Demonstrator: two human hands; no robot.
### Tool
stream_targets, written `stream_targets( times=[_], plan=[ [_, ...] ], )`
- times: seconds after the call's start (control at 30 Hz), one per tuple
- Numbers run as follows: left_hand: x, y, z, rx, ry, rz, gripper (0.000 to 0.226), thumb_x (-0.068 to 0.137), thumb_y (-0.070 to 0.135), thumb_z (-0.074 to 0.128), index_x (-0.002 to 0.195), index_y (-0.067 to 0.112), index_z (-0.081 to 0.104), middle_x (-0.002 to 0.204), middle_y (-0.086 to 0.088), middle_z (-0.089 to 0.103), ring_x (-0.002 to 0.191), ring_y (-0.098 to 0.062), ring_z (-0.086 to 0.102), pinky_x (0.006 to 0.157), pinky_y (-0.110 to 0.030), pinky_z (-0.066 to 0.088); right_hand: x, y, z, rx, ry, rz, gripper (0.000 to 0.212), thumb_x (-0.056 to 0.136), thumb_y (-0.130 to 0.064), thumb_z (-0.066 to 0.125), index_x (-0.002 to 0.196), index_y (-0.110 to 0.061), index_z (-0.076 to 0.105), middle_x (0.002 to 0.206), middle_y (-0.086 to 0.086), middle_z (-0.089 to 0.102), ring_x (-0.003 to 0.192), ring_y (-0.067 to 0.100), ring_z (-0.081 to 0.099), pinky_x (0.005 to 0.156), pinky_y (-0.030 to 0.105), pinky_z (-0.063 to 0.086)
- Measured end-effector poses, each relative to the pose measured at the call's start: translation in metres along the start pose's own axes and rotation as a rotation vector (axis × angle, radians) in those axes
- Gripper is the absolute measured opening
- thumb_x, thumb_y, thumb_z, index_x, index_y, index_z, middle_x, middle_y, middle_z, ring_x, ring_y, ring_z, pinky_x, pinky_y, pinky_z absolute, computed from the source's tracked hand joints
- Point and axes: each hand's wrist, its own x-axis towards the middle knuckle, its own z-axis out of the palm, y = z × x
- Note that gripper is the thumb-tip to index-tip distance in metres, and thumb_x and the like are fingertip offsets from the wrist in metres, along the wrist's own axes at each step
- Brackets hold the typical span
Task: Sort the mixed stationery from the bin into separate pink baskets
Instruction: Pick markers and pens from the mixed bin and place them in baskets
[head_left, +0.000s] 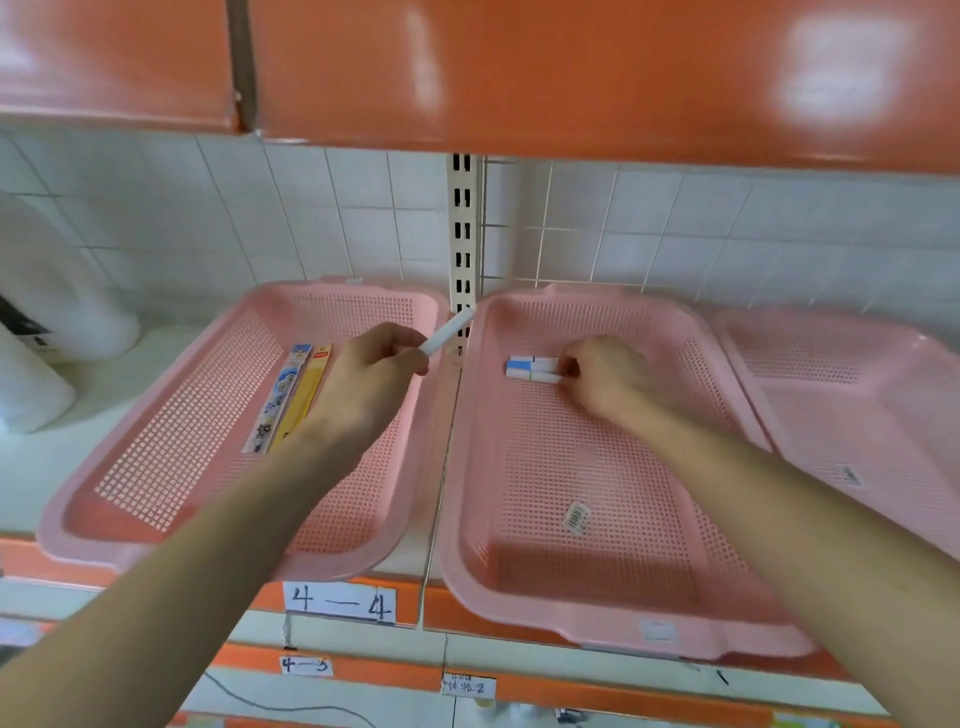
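At six o'clock, on the orange shelf lip, a handwritten paper label (340, 603) marks the row. Beyond it sit perforated pink plastic baskets. The left basket (156, 415) at nine o'clock keeps two long flat printed packs (291, 400) lying lengthwise, and the middle basket (597, 613) at three o'clock takes shorter pieces. The left hand (374, 369) pinches a smooth white cylindrical stick (447, 330), tip angled toward one o'clock, likely awaiting its turn. The right hand (608, 374) pinches small blue-and-white sticks (532, 369), seemingly squaring them side by side on the mesh. Glossy white wall tiles (363, 208) stand at twelve o'clock.
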Motion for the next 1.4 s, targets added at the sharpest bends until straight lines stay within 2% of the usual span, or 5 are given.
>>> stream_targets(
  times=[0.17, 0.43, 0.8, 1.0, 1.4],
  plan=[
    [-0.005, -0.001, 0.005, 0.036, -0.008, -0.015, 0.020, 0.094, 0.012, 0.049, 0.094, 0.010, 0.069, 0.082, -0.009, 0.055, 0.064, -0.016, 0.038, 0.056, -0.028, 0.030, 0.005, 0.000, -0.001, -0.005, 0.014, -0.010, 0.013, 0.087, -0.021, 0.062, 0.096, -0.024, 0.069, 0.101, 0.003, 0.065, 0.094, 0.025, 0.060, 0.070, 0.029, 0.041],
    [-0.011, 0.013, 0.020, 0.141, -0.061, 0.104, 0.016, 0.096, 0.010, 0.054, 0.096, 0.017, 0.069, 0.076, 0.003, 0.054, 0.051, -0.003, 0.042, 0.039, -0.008, 0.028, 0.003, 0.011, -0.014, 0.010, -0.005, -0.048, 0.019, 0.089, -0.032, 0.065, 0.107, -0.026, 0.068, 0.111, 0.000, 0.066, 0.100, 0.022, 0.061, 0.078, 0.031, 0.047],
    [0.011, 0.030, 0.087, 0.491, -0.239, 0.371, 0.016, 0.089, 0.022, 0.070, 0.100, 0.034, 0.073, 0.093, 0.019, 0.066, 0.085, -0.006, 0.060, 0.082, -0.027, 0.051, -0.022, 0.061, -0.059, -0.045, 0.107, -0.167, 0.046, 0.086, -0.035, 0.066, 0.131, -0.026, 0.061, 0.139, -0.002, 0.057, 0.125, 0.022, 0.053, 0.100, 0.033, 0.045],
    [0.035, 0.028, 0.121, 0.828, -0.252, 0.462, 0.017, 0.091, 0.033, 0.066, 0.105, 0.040, 0.073, 0.103, 0.020, 0.070, 0.097, -0.005, 0.063, 0.095, -0.031, 0.047, -0.036, 0.078, -0.067, -0.039, 0.122, -0.209, 0.042, 0.086, -0.020, 0.059, 0.128, -0.021, 0.062, 0.136, -0.002, 0.059, 0.123, 0.023, 0.053, 0.096, 0.033, 0.045],
    [0.064, 0.013, 0.151, 1.051, -0.234, 0.459, 0.012, 0.090, 0.023, 0.066, 0.095, 0.032, 0.073, 0.108, 0.009, 0.069, 0.106, -0.019, 0.059, 0.105, -0.040, 0.039, -0.044, 0.090, -0.058, -0.023, 0.131, -0.233, 0.039, 0.093, -0.029, 0.058, 0.130, -0.020, 0.060, 0.138, -0.002, 0.058, 0.130, 0.020, 0.048, 0.105, 0.037, 0.040]
  ],
)
